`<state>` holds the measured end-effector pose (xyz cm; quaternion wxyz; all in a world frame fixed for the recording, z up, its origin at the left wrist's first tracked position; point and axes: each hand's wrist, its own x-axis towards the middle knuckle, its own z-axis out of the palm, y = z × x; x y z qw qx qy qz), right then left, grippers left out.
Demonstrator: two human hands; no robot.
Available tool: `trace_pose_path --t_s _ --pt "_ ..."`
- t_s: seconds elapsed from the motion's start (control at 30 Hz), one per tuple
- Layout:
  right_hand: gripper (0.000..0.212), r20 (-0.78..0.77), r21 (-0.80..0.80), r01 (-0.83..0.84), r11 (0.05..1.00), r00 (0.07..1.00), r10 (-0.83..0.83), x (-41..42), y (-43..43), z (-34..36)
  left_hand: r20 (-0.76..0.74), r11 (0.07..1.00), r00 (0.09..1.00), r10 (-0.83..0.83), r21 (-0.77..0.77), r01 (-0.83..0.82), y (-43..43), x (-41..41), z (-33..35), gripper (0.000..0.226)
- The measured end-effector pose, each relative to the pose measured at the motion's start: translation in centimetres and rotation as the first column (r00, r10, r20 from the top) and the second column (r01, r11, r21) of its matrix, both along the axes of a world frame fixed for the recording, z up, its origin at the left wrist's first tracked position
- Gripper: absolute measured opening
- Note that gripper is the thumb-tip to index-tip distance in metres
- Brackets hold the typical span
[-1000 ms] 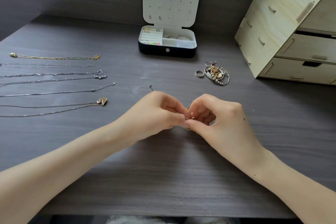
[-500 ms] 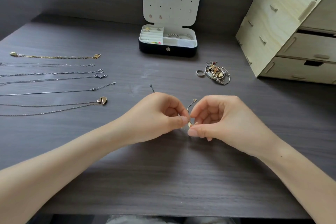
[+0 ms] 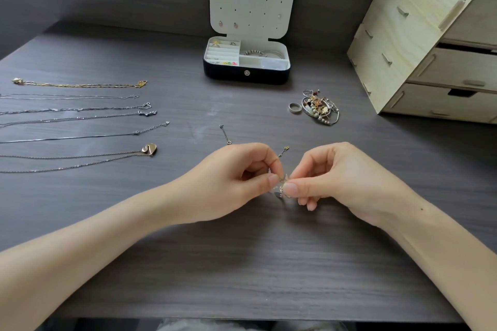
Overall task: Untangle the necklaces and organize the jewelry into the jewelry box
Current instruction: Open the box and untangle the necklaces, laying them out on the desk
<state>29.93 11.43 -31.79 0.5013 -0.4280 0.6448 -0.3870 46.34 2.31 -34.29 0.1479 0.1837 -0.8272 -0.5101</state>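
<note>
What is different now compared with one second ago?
The right hand drew slightly rightward, off the left hand, baring a chain end between them. Both still pinch the tangle. The laid-out necklaces, box and jewelry pile stayed put.

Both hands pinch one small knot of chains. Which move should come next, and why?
Probably ease the pinches slowly apart to loosen it: the left hand and right hand pinch the small silver-and-gold chain knot, and two thin chain ends lie loose beyond them on the dark grey wooden table.
</note>
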Motion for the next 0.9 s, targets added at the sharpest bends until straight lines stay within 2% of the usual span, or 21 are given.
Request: trace_pose_path --t_s 0.13,0.23,0.47,0.57,0.67,0.8,0.9 --pt "0.007 0.188 0.020 0.060 0.998 0.980 -0.062 -0.6 -0.3 0.0 -0.019 0.998 1.000 -0.025 -0.056 0.024 -0.2 0.3 -0.1 0.006" --pt "0.006 0.244 0.000 0.104 0.995 0.964 -0.100 -1.1 -0.4 0.0 -0.029 0.996 0.999 -0.039 -0.076 0.037 -0.4 0.4 -0.1 0.005" --pt "0.013 0.266 -0.046 0.173 0.984 0.951 -0.155 -2.1 -0.2 0.4 0.007 0.990 0.997 -0.077 -0.115 0.077 -0.6 0.5 -0.4 0.011" --pt "0.017 0.279 -0.051 0.213 0.976 0.941 -0.191 -2.4 -0.3 0.6 0.025 0.986 0.996 -0.082 -0.145 0.085 -0.6 0.6 -0.3 0.004" --pt "0.017 0.287 -0.063 0.278 0.958 0.925 -0.250 -2.6 -0.3 0.6 0.041 0.967 0.996 -0.085 -0.237 0.093 -0.8 0.7 -0.3 0.017" --pt "0.015 0.292 -0.116 0.401 0.909 0.888 -0.354 -2.9 -0.4 0.7 0.052 0.924 0.991 -0.124 -0.357 0.134 -1.0 0.6 -0.5 0.012" --pt "0.015 0.288 -0.184 0.500 0.846 0.851 -0.440 -3.2 -0.5 0.6 0.071 0.908 0.989 -0.132 -0.392 0.149 -1.1 0.6 -0.6 0.011"
